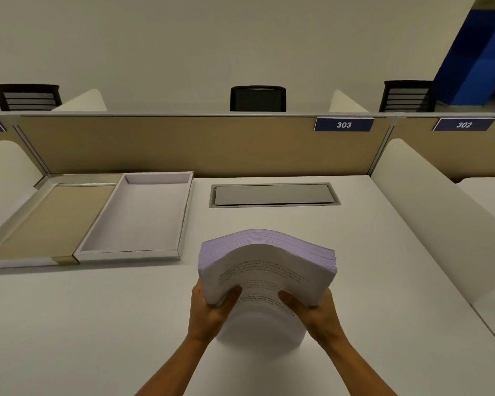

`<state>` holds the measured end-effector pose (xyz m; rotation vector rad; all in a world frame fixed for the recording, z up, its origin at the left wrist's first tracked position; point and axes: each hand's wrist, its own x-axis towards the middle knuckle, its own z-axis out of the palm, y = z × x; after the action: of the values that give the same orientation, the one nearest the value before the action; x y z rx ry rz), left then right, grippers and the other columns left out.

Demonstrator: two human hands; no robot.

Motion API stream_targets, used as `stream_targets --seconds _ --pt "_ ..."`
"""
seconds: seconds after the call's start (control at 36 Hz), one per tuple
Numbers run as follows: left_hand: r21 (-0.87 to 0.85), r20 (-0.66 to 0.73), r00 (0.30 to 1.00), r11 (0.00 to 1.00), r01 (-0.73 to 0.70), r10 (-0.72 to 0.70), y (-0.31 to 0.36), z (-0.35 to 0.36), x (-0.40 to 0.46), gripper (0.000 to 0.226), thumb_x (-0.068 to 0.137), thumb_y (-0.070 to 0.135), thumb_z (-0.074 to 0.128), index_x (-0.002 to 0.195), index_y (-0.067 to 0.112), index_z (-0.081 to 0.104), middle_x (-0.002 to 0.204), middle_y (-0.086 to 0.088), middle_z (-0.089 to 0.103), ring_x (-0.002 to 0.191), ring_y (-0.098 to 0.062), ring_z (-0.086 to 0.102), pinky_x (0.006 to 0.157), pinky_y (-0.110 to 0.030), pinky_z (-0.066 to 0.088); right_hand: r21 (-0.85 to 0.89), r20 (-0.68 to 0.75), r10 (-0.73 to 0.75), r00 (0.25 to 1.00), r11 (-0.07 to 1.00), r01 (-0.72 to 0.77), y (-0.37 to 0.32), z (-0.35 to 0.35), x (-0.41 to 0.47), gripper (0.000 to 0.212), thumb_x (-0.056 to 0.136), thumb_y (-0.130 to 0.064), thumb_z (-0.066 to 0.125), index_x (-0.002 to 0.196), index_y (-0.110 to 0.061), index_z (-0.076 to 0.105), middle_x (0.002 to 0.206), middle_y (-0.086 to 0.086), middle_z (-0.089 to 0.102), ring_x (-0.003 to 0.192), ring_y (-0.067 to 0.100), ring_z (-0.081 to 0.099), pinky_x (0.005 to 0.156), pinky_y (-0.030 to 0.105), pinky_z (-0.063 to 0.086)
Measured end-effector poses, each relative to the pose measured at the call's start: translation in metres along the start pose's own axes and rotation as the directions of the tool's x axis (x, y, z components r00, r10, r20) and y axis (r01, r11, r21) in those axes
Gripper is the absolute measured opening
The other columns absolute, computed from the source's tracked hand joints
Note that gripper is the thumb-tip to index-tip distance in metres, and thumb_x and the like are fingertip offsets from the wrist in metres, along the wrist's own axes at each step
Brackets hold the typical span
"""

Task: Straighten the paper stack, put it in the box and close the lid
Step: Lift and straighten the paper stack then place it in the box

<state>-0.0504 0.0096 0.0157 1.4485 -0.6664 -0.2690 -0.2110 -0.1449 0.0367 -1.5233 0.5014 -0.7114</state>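
Left hand (pixel 212 305) and right hand (pixel 312 308) are gripping the bowed paper stack (pixel 266 267) over the desk (pixel 97 324), fingers hiding behind it, print blurring unreadably.

1. The paper stack (pixel 266 267) shows white, with a pale lilac cast along its layered edges and lines of black print on the top sheet.
2. The box (pixel 132 254) is white outside, its inner floor a soft lilac-white.
3. The lid (pixel 40 218) beside it is lined in tan, with a white rim and a metallic gold corner.
4. The table (pixel 97 324) is plain off-white.
5. There's a flat grey panel (pixel 273 194) set in it.
6. The divider (pixel 183 144) behind is beige, framed in silver.
7. The number plates (pixel 344 124) are dark blue with white digits.
8. The chairs (pixel 258 99) are black.
9. At far right stands a bright blue pillar (pixel 475 58).
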Motion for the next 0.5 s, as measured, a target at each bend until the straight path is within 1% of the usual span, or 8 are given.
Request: stream_targets --seconds 0.06,0.14,0.22,0.28,0.36,0.39,0.44,0.5 --pt "-0.036 0.023 0.999 0.999 0.026 -0.025 0.002 -0.002 0.003 0.046 0.074 0.017 0.077 0.116 0.029 0.064 0.104 0.01 0.073 0.102 -0.019 0.07 0.07 -0.031 0.065 0.004 0.03 0.021 0.999 1.0 -0.021 -0.002 -0.001 0.001 0.052 0.074 -0.019 0.081 0.112 -0.051 0.068 0.109 -0.009 0.074 0.105 0.019 0.07 0.071 0.032 0.063" --pt "-0.049 0.059 0.995 0.996 0.08 -0.077 0.001 -0.004 0.006 0.046 0.07 0.036 0.083 0.113 0.041 0.067 0.107 0.007 0.073 0.102 -0.021 0.07 0.071 -0.033 0.065 0.019 0.044 0.043 0.998 0.999 -0.044 -0.004 -0.003 0.003 0.05 0.073 -0.026 0.082 0.113 -0.051 0.068 0.111 -0.01 0.074 0.107 0.019 0.07 0.071 0.03 0.063" --pt "-0.017 0.057 0.99 0.991 0.133 -0.132 -0.004 -0.002 0.006 0.045 0.074 0.026 0.079 0.116 0.035 0.066 0.107 0.007 0.073 0.102 -0.023 0.07 0.074 -0.038 0.065 0.04 0.04 0.062 0.997 0.997 -0.064 -0.004 -0.003 0.004 0.043 0.074 -0.03 0.079 0.112 -0.049 0.07 0.111 -0.005 0.075 0.106 0.024 0.07 0.073 0.035 0.063" --pt "0.014 0.039 0.992 0.992 0.123 -0.124 -0.004 0.001 0.006 0.041 0.075 0.025 0.077 0.112 0.039 0.066 0.104 0.013 0.074 0.101 -0.019 0.07 0.072 -0.034 0.065 0.036 0.023 0.055 0.998 0.998 -0.056 -0.005 -0.002 0.005 0.039 0.074 -0.034 0.078 0.11 -0.049 0.072 0.108 -0.005 0.076 0.103 0.023 0.072 0.072 0.035 0.064" --pt "0.059 0.021 0.996 0.995 0.081 -0.082 0.003 0.005 0.007 0.037 0.076 0.028 0.075 0.101 0.055 0.07 0.099 0.023 0.074 0.097 -0.011 0.071 0.065 -0.021 0.063 0.028 0.006 0.039 0.999 0.999 -0.039 -0.009 0.0 0.008 0.034 0.072 -0.041 0.076 0.105 -0.05 0.073 0.104 -0.006 0.077 0.098 0.023 0.073 0.07 0.035 0.064" --pt "0.067 0.022 0.997 0.995 0.075 -0.077 0.006 0.006 0.007 0.037 0.076 0.027 0.074 0.099 0.056 0.07 0.098 0.026 0.073 0.096 -0.008 0.071 0.064 -0.018 0.061 0.026 0.001 0.037 0.999 0.999 -0.037 -0.011 0.0 0.009 0.034 0.072 -0.042 0.076 0.104 -0.05 0.074 0.103 -0.007 0.077 0.097 0.022 0.074 0.07 0.035 0.064" --pt "0.065 0.019 0.997 0.995 0.072 -0.073 0.009 0.006 0.008 0.033 0.075 0.026 0.075 0.1 0.048 0.07 0.096 0.028 0.073 0.094 -0.006 0.071 0.062 -0.016 0.06 0.019 -0.003 0.031 1.0 0.999 -0.03 -0.014 -0.001 0.012 0.033 0.073 -0.041 0.076 0.104 -0.051 0.074 0.102 -0.008 0.077 0.095 0.022 0.074 0.069 0.034 0.064" --pt "0.049 0.007 0.998 0.996 0.07 -0.07 0.011 0.006 0.01 0.035 0.075 0.025 0.075 0.105 0.04 0.067 0.096 0.028 0.073 0.094 -0.006 0.071 0.062 -0.016 0.06 0.023 0.0 0.018 1.0 1.0 -0.018 -0.016 -0.003 0.013 0.034 0.074 -0.038 0.075 0.105 -0.052 0.073 0.103 -0.008 0.077 0.096 0.024 0.073 0.069 0.035 0.064"
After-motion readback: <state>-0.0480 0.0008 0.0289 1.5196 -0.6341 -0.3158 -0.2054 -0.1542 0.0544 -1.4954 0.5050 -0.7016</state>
